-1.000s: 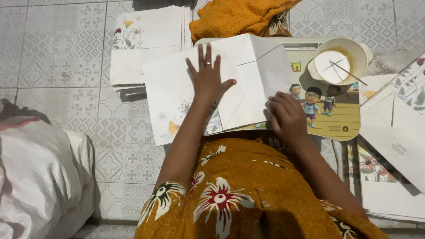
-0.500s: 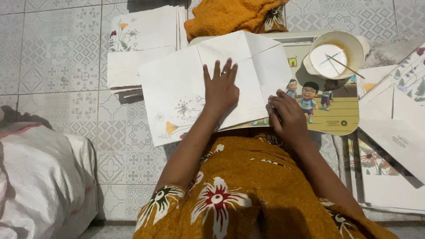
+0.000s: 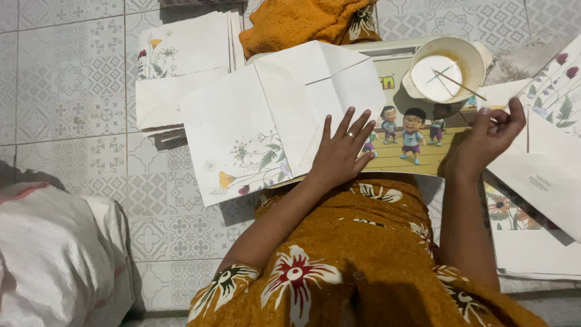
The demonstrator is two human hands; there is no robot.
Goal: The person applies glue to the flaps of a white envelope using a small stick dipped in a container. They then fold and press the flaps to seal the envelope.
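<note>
A folded white paper sheet with a flower print [image 3: 254, 121] lies on a board with a cartoon picture [image 3: 423, 158] in front of my lap. My left hand [image 3: 342, 154] presses flat on the sheet's right lower part, fingers spread. My right hand [image 3: 484, 139] is lifted off the sheet at the board's right edge, fingers loosely curled, between the bowl and the sheets on the right. It seems to hold nothing. A cream bowl [image 3: 478, 54] with white paste and a thin stick [image 3: 460, 85] stands on the board's far right corner.
A stack of flower-printed sheets [image 3: 181, 66] lies on the tiled floor at the upper left. More such sheets [image 3: 544, 175] are piled on the right. An orange cloth [image 3: 302, 21] lies beyond the board. A white sack [image 3: 54, 254] sits at lower left.
My right hand left the sheet's lower right corner and moved right toward the bowl and the right pile. My left hand slid right and nearer to me across the sheet.
</note>
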